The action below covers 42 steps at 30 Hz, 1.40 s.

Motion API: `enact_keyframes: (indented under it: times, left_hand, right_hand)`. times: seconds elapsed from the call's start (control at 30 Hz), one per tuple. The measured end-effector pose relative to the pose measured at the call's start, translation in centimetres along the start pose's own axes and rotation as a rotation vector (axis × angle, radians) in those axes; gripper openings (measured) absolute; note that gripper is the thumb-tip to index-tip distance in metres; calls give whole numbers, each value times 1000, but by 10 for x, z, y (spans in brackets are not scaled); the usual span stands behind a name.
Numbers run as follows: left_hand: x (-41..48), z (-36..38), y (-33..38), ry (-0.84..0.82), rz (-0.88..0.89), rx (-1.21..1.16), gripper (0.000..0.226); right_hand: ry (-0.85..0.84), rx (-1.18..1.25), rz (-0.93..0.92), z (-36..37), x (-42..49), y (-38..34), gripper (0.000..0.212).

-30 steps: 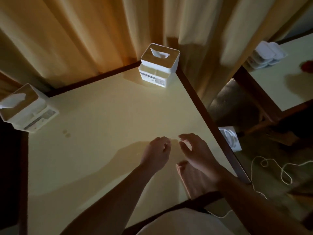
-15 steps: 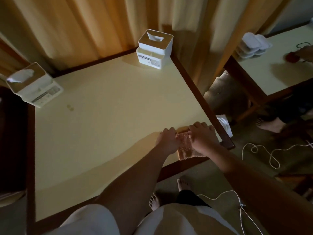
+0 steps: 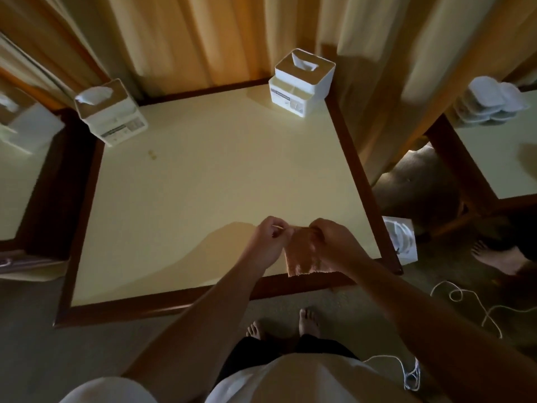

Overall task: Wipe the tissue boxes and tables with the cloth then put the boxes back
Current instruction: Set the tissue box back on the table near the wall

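Note:
A small orange-brown cloth (image 3: 302,255) hangs between my two hands above the near right part of the cream table (image 3: 209,184). My left hand (image 3: 268,244) pinches its upper left corner and my right hand (image 3: 334,245) pinches its upper right corner, so the cloth droops toward the table's dark wooden front edge. One white tissue box (image 3: 112,112) with a tissue poking out stands at the far left corner. A second white tissue box (image 3: 300,80) stands at the far right corner.
Yellow curtains (image 3: 203,36) hang behind the table. Another table (image 3: 505,158) at the right carries stacked white containers (image 3: 494,100). A third table surface (image 3: 17,181) lies at the left. White cord (image 3: 470,303) and a white packet (image 3: 401,239) lie on the floor; someone's bare foot (image 3: 499,257) shows at right.
Both hands have lifted the cloth off the table and now hold it up by its corners. The view has drawn back, showing more of the table and floor.

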<state>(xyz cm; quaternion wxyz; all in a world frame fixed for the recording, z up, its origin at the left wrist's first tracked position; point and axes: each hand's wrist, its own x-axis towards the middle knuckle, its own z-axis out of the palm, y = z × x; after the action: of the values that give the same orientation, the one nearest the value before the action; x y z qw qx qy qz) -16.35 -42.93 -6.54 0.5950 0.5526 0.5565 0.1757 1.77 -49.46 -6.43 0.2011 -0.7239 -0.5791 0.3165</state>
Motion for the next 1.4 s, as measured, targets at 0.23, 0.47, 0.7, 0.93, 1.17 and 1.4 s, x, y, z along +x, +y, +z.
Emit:
enact_keyframes:
  times: [0.23, 0.47, 0.7, 0.93, 1.17, 1.4]
  left_hand:
    - [-26, -56, -30, 180, -64, -143, 7]
    - [-26, -127, -58, 310, -88, 28, 12]
    - [-2, -165, -68, 272, -76, 94, 10]
    - [9, -175, -73, 168, -8, 280, 22]
    - [2, -198, -67, 116, 77, 388, 31]
    - [-11, -265, -55, 186, 186, 556, 45]
  right_hand:
    - [-68, 74, -126, 44, 11, -50, 20]
    - [-99, 11, -150, 89, 34, -102, 27]
    - [5, -89, -91, 110, 63, -124, 22]
    - [-4, -241, -65, 117, 67, -132, 28]
    - [32, -448, -160, 125, 61, -141, 35]
    - [10, -352, -242, 153, 80, -197, 60]
